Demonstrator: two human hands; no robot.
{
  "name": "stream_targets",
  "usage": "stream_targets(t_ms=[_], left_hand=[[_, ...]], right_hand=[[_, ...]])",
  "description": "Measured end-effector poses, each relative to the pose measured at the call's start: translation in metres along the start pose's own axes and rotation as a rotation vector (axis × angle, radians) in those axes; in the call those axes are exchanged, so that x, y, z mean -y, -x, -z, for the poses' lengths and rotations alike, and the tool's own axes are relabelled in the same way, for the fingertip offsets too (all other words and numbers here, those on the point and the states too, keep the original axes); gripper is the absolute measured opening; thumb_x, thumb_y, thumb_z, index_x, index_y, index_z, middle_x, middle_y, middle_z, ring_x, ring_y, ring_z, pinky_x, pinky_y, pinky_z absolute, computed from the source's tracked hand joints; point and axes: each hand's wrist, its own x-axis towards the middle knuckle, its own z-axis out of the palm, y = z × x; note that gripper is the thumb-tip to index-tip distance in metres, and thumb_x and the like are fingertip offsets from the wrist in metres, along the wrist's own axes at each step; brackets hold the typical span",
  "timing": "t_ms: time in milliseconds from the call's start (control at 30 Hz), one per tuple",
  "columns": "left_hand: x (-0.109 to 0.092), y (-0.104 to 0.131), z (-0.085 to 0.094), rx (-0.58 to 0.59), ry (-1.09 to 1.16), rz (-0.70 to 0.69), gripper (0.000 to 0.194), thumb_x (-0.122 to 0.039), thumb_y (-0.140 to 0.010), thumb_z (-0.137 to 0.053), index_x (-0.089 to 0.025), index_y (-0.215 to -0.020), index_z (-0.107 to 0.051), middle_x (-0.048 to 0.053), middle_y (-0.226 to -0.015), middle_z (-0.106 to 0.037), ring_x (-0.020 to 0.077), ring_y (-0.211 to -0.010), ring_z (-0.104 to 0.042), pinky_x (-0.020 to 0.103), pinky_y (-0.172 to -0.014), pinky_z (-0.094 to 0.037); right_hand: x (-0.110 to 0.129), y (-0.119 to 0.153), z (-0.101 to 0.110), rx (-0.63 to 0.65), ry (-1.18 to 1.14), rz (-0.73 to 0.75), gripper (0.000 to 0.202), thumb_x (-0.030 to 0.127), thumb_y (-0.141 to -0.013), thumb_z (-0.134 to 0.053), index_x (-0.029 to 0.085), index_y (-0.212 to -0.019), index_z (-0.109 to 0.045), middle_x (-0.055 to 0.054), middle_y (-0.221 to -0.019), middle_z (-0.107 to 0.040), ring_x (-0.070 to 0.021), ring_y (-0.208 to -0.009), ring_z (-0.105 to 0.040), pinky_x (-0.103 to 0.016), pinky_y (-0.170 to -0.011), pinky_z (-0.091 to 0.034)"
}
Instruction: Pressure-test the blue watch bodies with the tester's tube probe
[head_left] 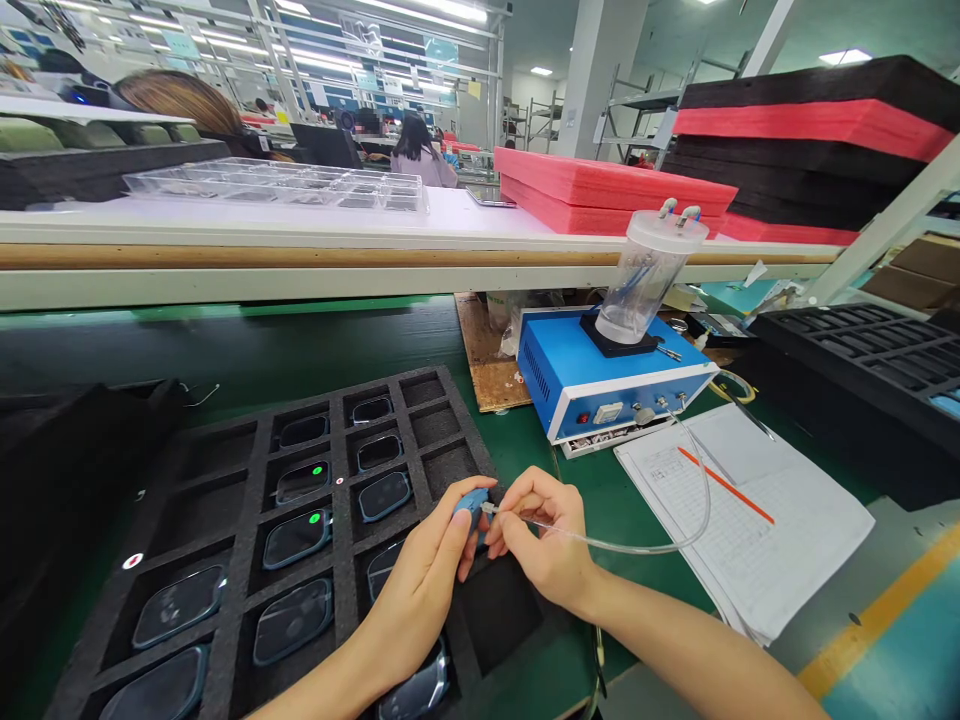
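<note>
My left hand [420, 575] grips a small blue-cased device [472, 502], held up on edge above the tray. Closed in a pinch, my right hand [553, 545] holds the end of a clear flexible tube [645, 548]. The tube's tip meets the device's side; whether it is inserted I cannot tell. Below my hands lies a black foam tray [341, 550], with several dark-screened, blue-rimmed devices [292, 620] in its pockets. From my right hand the tube curves back to the front of a blue box-shaped machine [540, 372].
A clear cylinder [637, 285] stands on the machine. Papers [697, 540] with an orange stick [727, 487] lie at right, near another black tray [862, 350]. The shelf above bears red foam sheets [585, 190] and a clear plastic tray [277, 185]. Other people sit beyond.
</note>
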Motion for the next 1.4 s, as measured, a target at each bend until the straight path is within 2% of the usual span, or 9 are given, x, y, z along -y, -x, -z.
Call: stream_targets(t_ms=[133, 733, 833, 900, 1000, 1067, 1167, 1267, 1400], left_hand=[[0.001, 0.000, 0.001, -0.004, -0.003, 0.003, 0.044, -0.048, -0.092, -0.025, -0.021, -0.124, -0.038, 0.002, -0.085, -0.053, 0.0163, -0.075, -0.046, 0.028, -0.066, -0.036], [0.003, 0.000, 0.001, 0.002, 0.015, -0.015, 0.041, -0.048, -0.092, -0.026, -0.023, -0.121, -0.040, 0.001, -0.082, -0.052, 0.0150, -0.071, -0.045, 0.027, -0.064, -0.037], [0.004, 0.000, 0.001, -0.013, 0.042, -0.025, 0.038, -0.047, -0.092, -0.028, -0.023, -0.119, -0.041, -0.001, -0.075, -0.050, 0.0147, -0.068, -0.045, 0.027, -0.062, -0.037], [0.004, -0.003, 0.001, -0.041, 0.117, -0.035, 0.033, -0.045, -0.093, -0.028, -0.023, -0.114, -0.040, -0.002, -0.073, -0.051, 0.0139, -0.063, -0.045, 0.026, -0.059, -0.038], [0.002, -0.009, 0.003, -0.107, 0.191, -0.052, 0.028, -0.042, -0.093, -0.025, -0.021, -0.091, -0.043, 0.000, -0.076, -0.057, 0.0137, -0.061, -0.049, 0.027, -0.059, -0.041], [-0.001, -0.009, 0.003, -0.103, 0.072, -0.043, 0.030, -0.040, -0.094, -0.025, -0.020, -0.079, -0.042, 0.001, -0.072, -0.059, 0.0151, -0.064, -0.052, 0.029, -0.063, -0.043], [-0.006, 0.000, -0.005, -0.051, -0.346, -0.037, 0.023, -0.034, -0.090, -0.039, -0.019, -0.076, -0.047, 0.002, -0.073, -0.059, 0.0183, -0.071, -0.053, 0.032, -0.069, -0.042], [-0.010, 0.012, -0.015, 0.024, -0.751, -0.134, 0.012, -0.026, -0.084, -0.053, -0.017, -0.075, -0.054, 0.005, -0.083, -0.059, 0.0223, -0.083, -0.051, 0.036, -0.073, -0.042], [-0.004, 0.017, -0.019, 0.144, -0.976, -0.293, 0.011, -0.026, -0.084, -0.056, -0.017, -0.078, -0.061, 0.003, -0.086, -0.061, 0.0213, -0.086, -0.050, 0.035, -0.077, -0.043]], right_hand=[[-0.001, -0.001, 0.001, 0.004, -0.020, 0.005, 0.012, 0.007, -0.070, -0.053, 0.018, -0.067, -0.050, 0.001, -0.053, -0.064, -0.0134, -0.042, -0.059, -0.022, -0.043, -0.049], [-0.001, -0.001, -0.001, 0.002, -0.025, 0.002, 0.012, 0.006, -0.070, -0.053, 0.018, -0.068, -0.050, 0.001, -0.052, -0.064, -0.0132, -0.041, -0.059, -0.021, -0.042, -0.048], [-0.002, 0.001, 0.000, 0.008, -0.040, 0.022, 0.011, 0.007, -0.071, -0.053, 0.017, -0.069, -0.051, 0.001, -0.052, -0.064, -0.0128, -0.041, -0.059, -0.021, -0.041, -0.048], [-0.003, 0.001, 0.003, -0.044, -0.069, 0.090, 0.011, 0.008, -0.073, -0.054, 0.017, -0.070, -0.052, 0.001, -0.053, -0.064, -0.0123, -0.041, -0.059, -0.021, -0.042, -0.048], [-0.003, -0.002, 0.009, -0.204, -0.128, 0.237, 0.008, 0.011, -0.078, -0.055, 0.018, -0.073, -0.054, 0.001, -0.057, -0.065, -0.0120, -0.044, -0.060, -0.022, -0.044, -0.050], [-0.003, -0.007, 0.012, -0.273, -0.147, 0.280, 0.007, 0.013, -0.079, -0.056, 0.018, -0.075, -0.055, 0.001, -0.058, -0.065, -0.0119, -0.046, -0.060, -0.022, -0.046, -0.050], [-0.003, -0.013, 0.014, -0.278, -0.118, 0.256, 0.007, 0.014, -0.079, -0.057, 0.018, -0.074, -0.055, 0.002, -0.057, -0.064, -0.0114, -0.045, -0.059, -0.022, -0.046, -0.050], [-0.004, -0.016, 0.013, -0.240, -0.086, 0.215, 0.007, 0.014, -0.077, -0.057, 0.018, -0.073, -0.053, 0.003, -0.055, -0.063, -0.0109, -0.044, -0.058, -0.021, -0.045, -0.048], [-0.006, -0.016, 0.011, -0.194, -0.096, 0.152, 0.007, 0.015, -0.076, -0.057, 0.018, -0.072, -0.051, 0.003, -0.054, -0.062, -0.0106, -0.042, -0.056, -0.021, -0.043, -0.047]])
